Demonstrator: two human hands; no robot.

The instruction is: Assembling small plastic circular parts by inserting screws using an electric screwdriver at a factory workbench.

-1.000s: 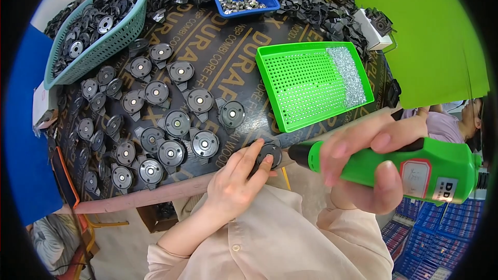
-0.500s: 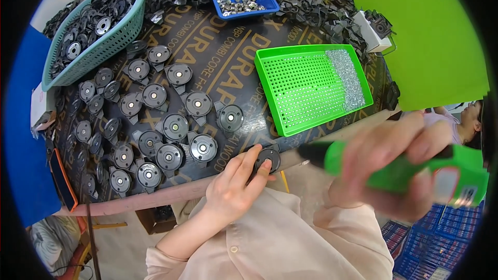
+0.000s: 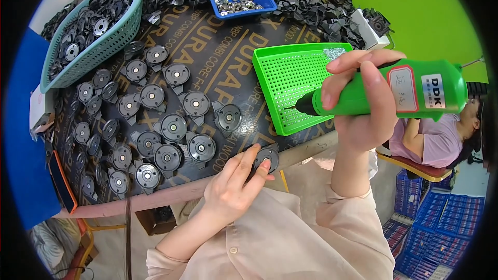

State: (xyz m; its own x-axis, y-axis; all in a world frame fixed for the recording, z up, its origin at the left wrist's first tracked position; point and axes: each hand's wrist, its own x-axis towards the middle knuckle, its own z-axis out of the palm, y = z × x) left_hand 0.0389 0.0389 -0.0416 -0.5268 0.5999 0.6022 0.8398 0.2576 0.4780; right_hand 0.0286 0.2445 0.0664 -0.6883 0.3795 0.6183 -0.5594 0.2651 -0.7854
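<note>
The green electric screwdriver [image 3: 381, 91] has shifted. One second ago its nose is just beside the black disc [image 3: 273, 155] at the table edge [image 3: 301, 156]; half a second ago it is drawn off to the right. Now its thin bit is over the perforated green tray [image 3: 266, 93]. Contact between bit and tray cannot be confirmed.

The right hand [image 3: 363, 111] is closed around the screwdriver body. The left hand [image 3: 231, 189] is unmoved, fingers pressed on the disc; its grip underneath is hidden. The hands are apart.

Judged from this, no driving is being done on the disc; the tool is at the small-parts supply, while the workpiece remains steadied. The other discs [image 3: 201, 147] lie unchanged on the table, left of the held one.
</note>
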